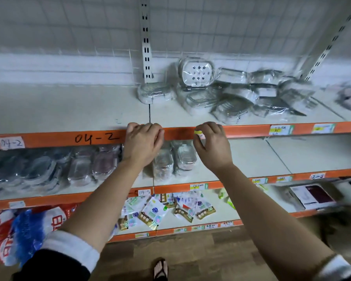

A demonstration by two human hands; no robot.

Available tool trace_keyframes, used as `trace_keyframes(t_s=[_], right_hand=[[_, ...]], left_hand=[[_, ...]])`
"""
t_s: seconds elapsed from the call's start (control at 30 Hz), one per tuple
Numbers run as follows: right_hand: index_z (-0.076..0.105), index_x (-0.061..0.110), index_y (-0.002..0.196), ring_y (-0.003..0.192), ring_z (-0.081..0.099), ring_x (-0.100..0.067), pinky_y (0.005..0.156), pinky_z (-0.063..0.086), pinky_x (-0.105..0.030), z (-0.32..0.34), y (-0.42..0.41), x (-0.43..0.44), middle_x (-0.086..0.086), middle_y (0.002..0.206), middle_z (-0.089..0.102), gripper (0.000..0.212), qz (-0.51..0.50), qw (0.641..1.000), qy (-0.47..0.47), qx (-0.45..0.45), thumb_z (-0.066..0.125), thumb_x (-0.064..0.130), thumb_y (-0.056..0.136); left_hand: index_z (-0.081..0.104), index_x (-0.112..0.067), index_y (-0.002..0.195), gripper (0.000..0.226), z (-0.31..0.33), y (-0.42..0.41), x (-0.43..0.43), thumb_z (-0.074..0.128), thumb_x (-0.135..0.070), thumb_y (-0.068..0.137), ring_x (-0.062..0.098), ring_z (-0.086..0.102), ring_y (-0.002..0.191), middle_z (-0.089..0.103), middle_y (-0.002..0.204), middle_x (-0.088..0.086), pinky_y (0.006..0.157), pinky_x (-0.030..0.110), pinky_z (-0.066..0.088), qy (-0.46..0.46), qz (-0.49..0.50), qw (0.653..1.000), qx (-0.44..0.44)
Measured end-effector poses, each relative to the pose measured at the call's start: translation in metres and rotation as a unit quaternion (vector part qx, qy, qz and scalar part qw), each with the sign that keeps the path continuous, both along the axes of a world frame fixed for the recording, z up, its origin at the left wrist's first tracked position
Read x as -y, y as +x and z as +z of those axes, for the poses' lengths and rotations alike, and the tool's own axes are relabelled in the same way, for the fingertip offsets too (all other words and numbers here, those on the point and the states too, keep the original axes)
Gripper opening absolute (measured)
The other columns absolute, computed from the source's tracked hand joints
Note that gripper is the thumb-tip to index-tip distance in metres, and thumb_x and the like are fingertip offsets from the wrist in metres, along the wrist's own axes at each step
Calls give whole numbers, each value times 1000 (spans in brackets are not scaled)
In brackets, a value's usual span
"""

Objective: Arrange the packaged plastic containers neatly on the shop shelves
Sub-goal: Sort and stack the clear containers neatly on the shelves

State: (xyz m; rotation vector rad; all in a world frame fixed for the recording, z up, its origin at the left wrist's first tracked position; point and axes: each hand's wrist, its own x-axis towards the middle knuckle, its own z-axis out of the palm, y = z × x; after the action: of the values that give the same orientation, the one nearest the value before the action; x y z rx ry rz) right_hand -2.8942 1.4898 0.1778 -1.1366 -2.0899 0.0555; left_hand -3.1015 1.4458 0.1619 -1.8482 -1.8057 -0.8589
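left fingers (150,126) curl over the front lip of the top shelf (69,106), hooked onto the orange strip (247,129) just right of the handwritten "04-2" (96,136). left hand (143,141) back-up, wrist below the strip.

right fingers (209,126) curl too, thumb underneath, closed around a small yellow label (198,132) on the same strip. cannot tell whether they pinch the label or only touch it. right hand (214,147) just beside the left, a short gap between.

packaged containers (231,98): loose heap in clear wrap on the top shelf, right of the slotted upright (146,43), overlapping and tilted at odd angles. one white container (197,73) stands on edge against the back grid. a single pack (152,94) lies at the foot of the upright, apart from the heap.

middle shelf (261,157): row of wrapped containers (79,167) along the left half, partly blurred; two more packs (174,159) behind the hands.

bottom shelf: scattered sachets (160,209) in the centre, red and blue bags (18,230) at left.

a sandalled foot (161,268) on the wood-look floor below.
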Motion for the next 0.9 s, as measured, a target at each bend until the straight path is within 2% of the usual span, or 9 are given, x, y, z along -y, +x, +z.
trace_keyframes(t_s=[0.17,0.4,0.5,0.57,0.63,0.7,0.77,0.9], right_hand=[[68,2,104,99,54,-40,91,45,-44,12,-13,-53,-16,104,65,19,-12,1000,5,-15,62,9,88],[68,4,103,99,53,-39,92,43,-45,6,-31,-115,-16,108,63,19,-45,999,15,-7,63,12,87],[68,3,99,100,54,-41,91,45,-47,1,-36,-136,-19,107,62,16,-58,997,55,-15,65,10,85],[68,3,98,102,55,-42,92,44,-48,-3,-39,-146,-18,108,62,16,-67,996,66,-15,64,11,85],[68,4,100,106,55,-41,94,43,-48,-7,-40,-150,-17,108,62,18,-68,995,71,-22,63,12,85],[68,4,103,107,53,-39,96,42,-47,-10,-39,-151,-17,110,62,21,-76,993,72,-47,65,11,85],[68,3,108,108,52,-38,98,40,-43,-10,-38,-150,-17,113,62,26,-88,992,61,-65,68,13,84],[67,4,115,113,52,-41,103,38,-48,-10,-39,-149,-17,119,62,33,-74,996,39,-14,64,21,87]], left_hand=[[67,-15,87,27,12,-19,-56,44,-28,94,27,61,70,67,75,2,80,39,36,12,-2,1000,24],[69,-9,98,19,15,-54,-131,57,-21,89,34,59,96,66,98,10,81,43,44,10,-7,999,37],[64,-8,116,30,14,-62,-157,57,-21,90,34,53,115,62,119,12,93,45,41,-43,-9,998,37],[53,-9,134,44,13,-67,-171,55,-23,92,30,41,133,51,138,12,106,44,32,-112,4,993,31],[41,-12,144,53,9,-74,-181,51,-26,94,27,31,141,41,149,10,114,41,23,-160,22,986,25],[39,-13,146,54,5,-79,-185,50,-25,94,26,33,140,40,150,9,115,39,21,-177,30,984,22],[48,-13,141,51,3,-80,-183,53,-21,91,29,40,132,48,143,8,109,39,26,-154,35,987,30],[71,-16,113,33,4,-77,-174,67,-27,82,34,53,103,64,112,8,87,39,30,-66,65,994,51]])
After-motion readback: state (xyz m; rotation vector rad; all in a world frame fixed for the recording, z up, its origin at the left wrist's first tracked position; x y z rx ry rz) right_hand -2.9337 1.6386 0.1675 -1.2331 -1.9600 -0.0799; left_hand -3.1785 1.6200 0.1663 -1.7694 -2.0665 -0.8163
